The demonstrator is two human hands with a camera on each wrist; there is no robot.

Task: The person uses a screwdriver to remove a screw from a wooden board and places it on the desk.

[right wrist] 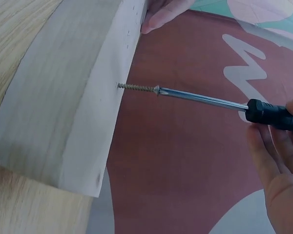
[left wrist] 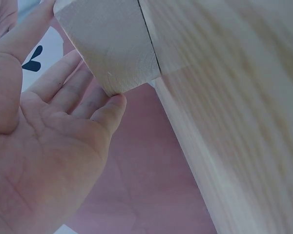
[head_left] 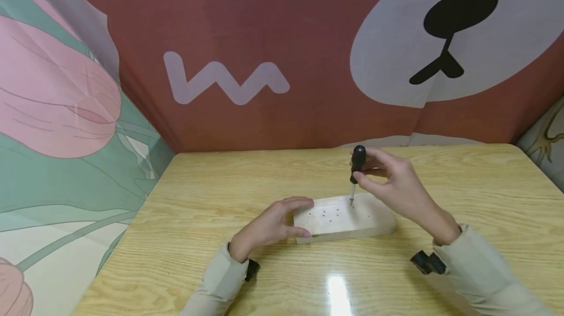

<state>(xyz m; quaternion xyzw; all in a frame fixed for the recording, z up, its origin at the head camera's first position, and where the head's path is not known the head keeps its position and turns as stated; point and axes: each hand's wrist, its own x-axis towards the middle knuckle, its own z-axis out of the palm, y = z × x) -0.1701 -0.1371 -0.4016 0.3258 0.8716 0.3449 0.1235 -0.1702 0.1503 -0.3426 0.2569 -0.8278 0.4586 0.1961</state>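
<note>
A pale wooden block [head_left: 348, 223] with several small holes in its top lies on the table. My left hand [head_left: 275, 223] holds its left end, thumb at the near side and fingers at the far side; the left wrist view shows fingers against the block's end [left wrist: 107, 44]. My right hand [head_left: 398, 186] grips a black-handled screwdriver [head_left: 359, 158] nearly upright over the block. In the right wrist view, the screwdriver's shaft [right wrist: 205, 99] meets the head of a screw [right wrist: 139, 88]. The screw's point is at a hole in the block, with most of its thread showing.
The wood-grain table [head_left: 211, 188] extends around the block. Behind it hangs a red cloth [head_left: 264, 125] with a cartoon face, and a floral cloth [head_left: 66, 183] covers the left side. Small black devices sit on both wrists, the right one [head_left: 427, 262] beside the sleeve.
</note>
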